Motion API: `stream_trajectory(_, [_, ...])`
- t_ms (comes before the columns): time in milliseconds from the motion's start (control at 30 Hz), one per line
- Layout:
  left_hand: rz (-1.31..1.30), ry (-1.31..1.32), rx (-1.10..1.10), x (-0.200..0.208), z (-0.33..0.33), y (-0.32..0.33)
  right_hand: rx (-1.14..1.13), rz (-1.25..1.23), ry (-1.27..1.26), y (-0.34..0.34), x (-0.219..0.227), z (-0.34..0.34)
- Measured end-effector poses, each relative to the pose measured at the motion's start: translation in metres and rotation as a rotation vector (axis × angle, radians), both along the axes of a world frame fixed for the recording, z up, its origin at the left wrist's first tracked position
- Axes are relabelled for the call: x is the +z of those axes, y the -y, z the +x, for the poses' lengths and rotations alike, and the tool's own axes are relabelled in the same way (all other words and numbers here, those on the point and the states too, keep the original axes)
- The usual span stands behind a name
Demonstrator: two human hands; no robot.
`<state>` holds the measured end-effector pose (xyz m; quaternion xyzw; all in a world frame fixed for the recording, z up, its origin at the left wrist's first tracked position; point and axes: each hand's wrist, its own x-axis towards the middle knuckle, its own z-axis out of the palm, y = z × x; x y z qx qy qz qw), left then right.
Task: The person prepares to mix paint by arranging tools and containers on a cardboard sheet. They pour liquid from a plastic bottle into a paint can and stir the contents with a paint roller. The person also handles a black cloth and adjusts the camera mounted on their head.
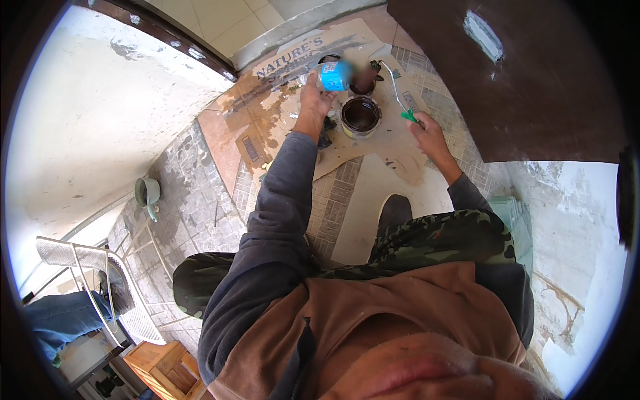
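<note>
Blue-labelled bottle [333, 77] blurred at one end — possibly its mouth, rear can [361, 88] partly hidden, jeans [70, 319] cropped

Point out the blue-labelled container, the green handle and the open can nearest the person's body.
Blue-labelled container [332, 77]: head view, on its blue label.
Green handle [409, 116]: head view, on its exposed end.
Open can [360, 134]: head view, on its near side, by the rim.

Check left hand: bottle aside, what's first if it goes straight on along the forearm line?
Probably the dark round container showing just past the bottle in the left hand. Depth is unclear, so the hand may pass above it.
</note>
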<state>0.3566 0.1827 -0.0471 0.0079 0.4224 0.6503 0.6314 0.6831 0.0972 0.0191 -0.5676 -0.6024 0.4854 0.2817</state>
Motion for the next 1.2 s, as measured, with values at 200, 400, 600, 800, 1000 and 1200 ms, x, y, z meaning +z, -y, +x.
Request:
stream_trajectory(200, [-0.014, 0.033, 0.024, 0.003, 0.0, 0.001, 0.005, 0.09, 0.047, 0.002, -0.008, 0.002])
stream_trajectory(400, [0.01, 0.036, 0.031, -0.002, 0.001, 0.001, -0.002, 0.213, 0.048, 0.005, -0.016, 0.0])
stream_trajectory(600, [-0.05, 0.078, 0.032, -0.004, -0.001, -0.001, 0.016, 0.296, 0.064, 0.009, -0.014, -0.002])
stream_trajectory(800, [-0.04, 0.02, 0.004, 0.0, -0.002, 0.0, 0.006, 0.313, 0.075, 0.014, -0.019, -0.001])
stream_trajectory(1000, [-0.12, -0.065, -0.023, -0.006, -0.008, -0.005, -0.005, 0.32, 0.041, 0.016, -0.025, 0.0])
stream_trajectory(1200, [-0.161, -0.228, -0.021, -0.007, -0.016, -0.006, -0.066, 0.207, -0.058, 0.02, -0.018, 0.005])
